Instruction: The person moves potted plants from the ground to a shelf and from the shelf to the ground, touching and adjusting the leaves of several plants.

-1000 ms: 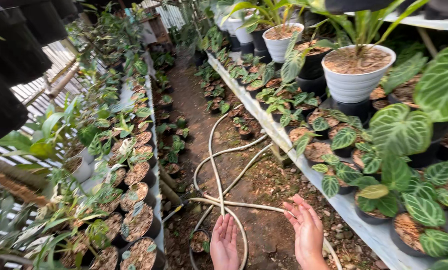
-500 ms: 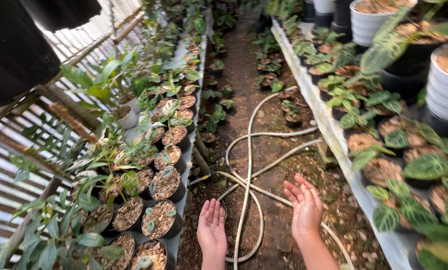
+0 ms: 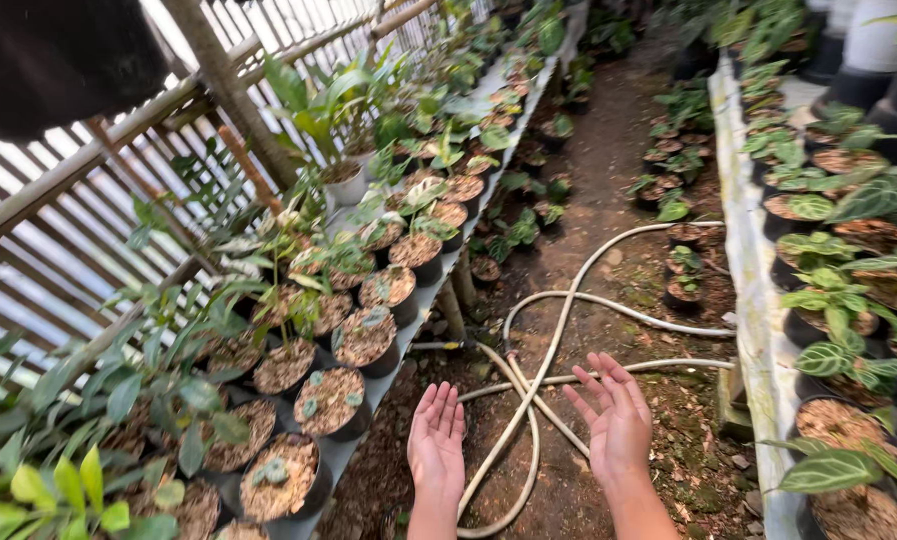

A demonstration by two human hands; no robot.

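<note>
My left hand (image 3: pixel 436 438) and my right hand (image 3: pixel 617 420) are raised side by side at the bottom of the view, palms up, fingers spread, holding nothing. Beneath and between them a pale garden hose (image 3: pixel 554 340) loops and crosses over the dirt path (image 3: pixel 609 170). Closest to my left hand is a low bench (image 3: pixel 424 320) carrying black pots of small plants (image 3: pixel 329 400).
A slatted wooden wall (image 3: pixel 79 230) runs along the left behind the plants. On the right, a white-edged bench (image 3: pixel 754 300) holds more black pots with striped leaves (image 3: pixel 829 358). Small potted plants (image 3: pixel 684 290) stand on the ground along the path.
My view has swung left and tilted, bringing the left bench and wall into the centre. Both hands stay raised, open and palm up, now slightly wider apart.
</note>
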